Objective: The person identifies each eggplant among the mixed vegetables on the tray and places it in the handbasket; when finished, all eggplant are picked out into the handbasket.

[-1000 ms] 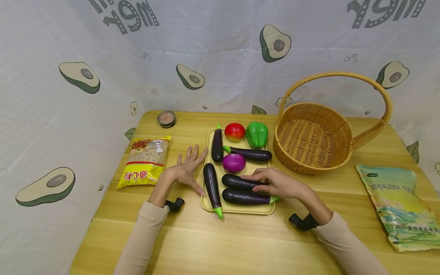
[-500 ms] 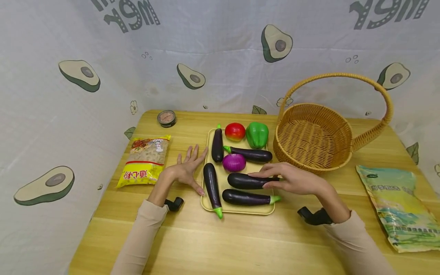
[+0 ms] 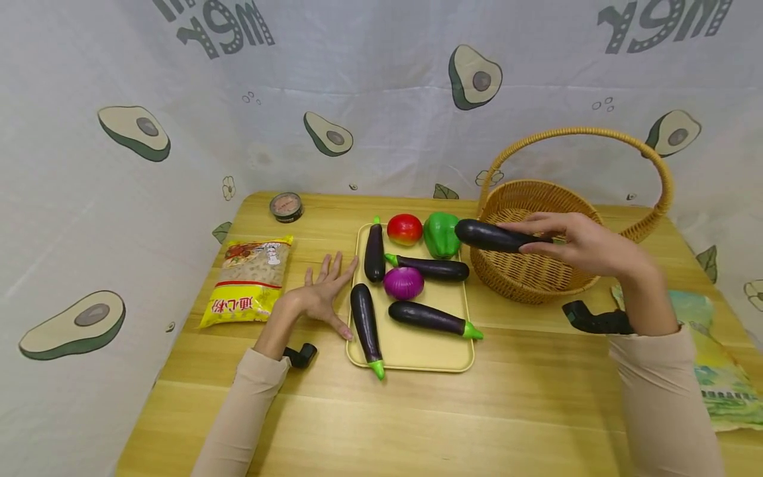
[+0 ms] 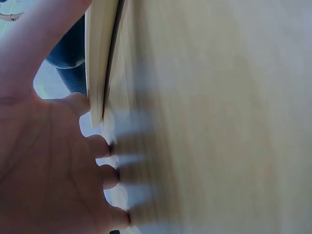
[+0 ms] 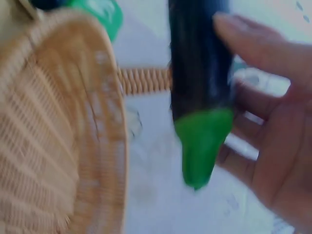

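The right hand (image 3: 587, 248) has its fingers and thumb pinched around a dark purple eggplant (image 3: 491, 236), holding it up in the air right over the near-left rim of the wicker basket (image 3: 536, 268). It lies roughly level, with the rounded end pointing left toward the green pepper (image 3: 443, 234). In the right wrist view you can see its green stem cap sticking out past the fingers (image 5: 258, 46), with the basket's woven wall right beside it, all a bit blurry.

The left hand (image 3: 324, 295) is flat on the wooden table (image 3: 417, 424), fingers spread and holding nothing, with the fingertips right up against the left edge of the yellow tray (image 3: 417, 348); the left wrist view shows them touching the tray's rim.

On the tray there are four more eggplants: one upright at the back left (image 3: 374, 252), one lying across the middle (image 3: 430, 267), one angled near the front (image 3: 430, 318) and one along the left edge (image 3: 364, 324) with its green tip hanging over the front. There's also a tomato (image 3: 405, 229) and a purple onion (image 3: 403, 283). A yellow pasta bag (image 3: 250, 281) and a small tin (image 3: 287, 207) sit off to the left, and a greenish packet (image 3: 724, 381) is over on the right
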A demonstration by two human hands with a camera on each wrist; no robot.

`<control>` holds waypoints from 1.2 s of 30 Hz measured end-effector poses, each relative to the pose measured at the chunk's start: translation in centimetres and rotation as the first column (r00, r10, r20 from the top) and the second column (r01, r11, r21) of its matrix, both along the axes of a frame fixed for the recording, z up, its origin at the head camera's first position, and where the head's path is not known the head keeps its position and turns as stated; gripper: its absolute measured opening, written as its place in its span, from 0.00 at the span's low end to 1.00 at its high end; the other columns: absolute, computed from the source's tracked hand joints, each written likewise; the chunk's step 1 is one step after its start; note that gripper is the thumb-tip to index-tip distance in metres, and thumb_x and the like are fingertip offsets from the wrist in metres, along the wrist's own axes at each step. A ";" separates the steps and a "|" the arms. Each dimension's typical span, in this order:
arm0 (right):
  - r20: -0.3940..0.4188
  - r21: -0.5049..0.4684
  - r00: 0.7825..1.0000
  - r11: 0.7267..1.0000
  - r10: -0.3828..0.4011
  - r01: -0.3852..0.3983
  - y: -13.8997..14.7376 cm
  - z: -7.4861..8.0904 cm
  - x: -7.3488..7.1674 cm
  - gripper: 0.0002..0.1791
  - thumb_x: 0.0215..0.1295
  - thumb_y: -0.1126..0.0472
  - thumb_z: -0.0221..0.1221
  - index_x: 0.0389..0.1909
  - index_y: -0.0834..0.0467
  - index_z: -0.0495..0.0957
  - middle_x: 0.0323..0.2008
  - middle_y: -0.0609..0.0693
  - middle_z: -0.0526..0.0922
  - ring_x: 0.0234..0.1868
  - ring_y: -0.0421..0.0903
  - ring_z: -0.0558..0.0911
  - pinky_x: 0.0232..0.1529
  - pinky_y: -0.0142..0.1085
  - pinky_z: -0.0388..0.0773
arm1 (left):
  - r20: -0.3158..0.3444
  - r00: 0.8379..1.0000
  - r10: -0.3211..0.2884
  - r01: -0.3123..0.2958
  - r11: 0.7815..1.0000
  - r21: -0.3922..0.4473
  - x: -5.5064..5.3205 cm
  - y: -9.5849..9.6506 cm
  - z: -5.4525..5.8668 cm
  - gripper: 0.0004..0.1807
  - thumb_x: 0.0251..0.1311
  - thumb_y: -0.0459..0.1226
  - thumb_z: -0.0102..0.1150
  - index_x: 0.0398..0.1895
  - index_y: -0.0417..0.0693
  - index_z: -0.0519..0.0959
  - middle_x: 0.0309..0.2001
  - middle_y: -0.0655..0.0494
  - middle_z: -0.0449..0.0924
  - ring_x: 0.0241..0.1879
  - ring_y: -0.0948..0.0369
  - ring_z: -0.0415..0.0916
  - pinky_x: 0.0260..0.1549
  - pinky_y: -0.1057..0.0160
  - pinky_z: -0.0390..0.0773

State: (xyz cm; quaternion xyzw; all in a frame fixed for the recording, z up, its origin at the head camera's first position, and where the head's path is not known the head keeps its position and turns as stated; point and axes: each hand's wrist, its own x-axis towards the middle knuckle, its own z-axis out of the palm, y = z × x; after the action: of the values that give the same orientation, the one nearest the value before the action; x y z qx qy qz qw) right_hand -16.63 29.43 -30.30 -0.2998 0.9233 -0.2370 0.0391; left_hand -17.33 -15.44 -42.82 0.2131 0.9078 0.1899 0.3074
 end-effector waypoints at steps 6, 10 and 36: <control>0.152 0.169 0.957 0.961 -0.246 0.220 1.7 0.5 -1.7 0.27 0.75 0.66 0.59 0.73 0.58 0.72 0.43 0.60 0.82 0.20 0.41 0.64 0.22 0.33 0.63 | 0.006 1.000 0.002 -0.002 1.000 0.011 0.0 0.0 0.1 0.84 0.39 0.55 0.85 0.84 0.58 0.24 0.80 0.42 0.08 0.80 0.44 0.06 0.75 0.32 0.17; 0.194 0.202 0.928 0.939 -0.318 0.280 2.3 -0.2 -2.8 0.26 0.75 0.66 0.58 0.73 0.61 0.71 0.39 0.63 0.82 0.21 0.43 0.63 0.21 0.33 0.61 | 0.007 1.000 -0.001 0.000 1.000 0.014 0.0 0.0 0.1 0.84 0.39 0.55 0.85 0.84 0.59 0.24 0.81 0.42 0.08 0.80 0.44 0.06 0.75 0.32 0.17; 0.380 0.117 0.806 0.888 -0.454 0.445 5.8 -5.2 -9.0 0.29 0.72 0.68 0.61 0.72 0.66 0.67 0.66 0.82 0.68 0.41 0.65 0.78 0.35 0.41 0.71 | 0.010 1.000 -0.005 0.004 0.999 0.036 0.2 -0.1 0.3 0.84 0.39 0.56 0.85 0.84 0.57 0.24 0.81 0.41 0.09 0.80 0.44 0.06 0.75 0.32 0.17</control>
State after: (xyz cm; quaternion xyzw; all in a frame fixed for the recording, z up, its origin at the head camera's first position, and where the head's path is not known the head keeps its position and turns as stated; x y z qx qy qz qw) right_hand -25.66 35.28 -35.52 -0.0181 0.9429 -0.2848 0.1717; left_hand -17.11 -15.54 -42.51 0.2197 0.9022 0.2064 0.3085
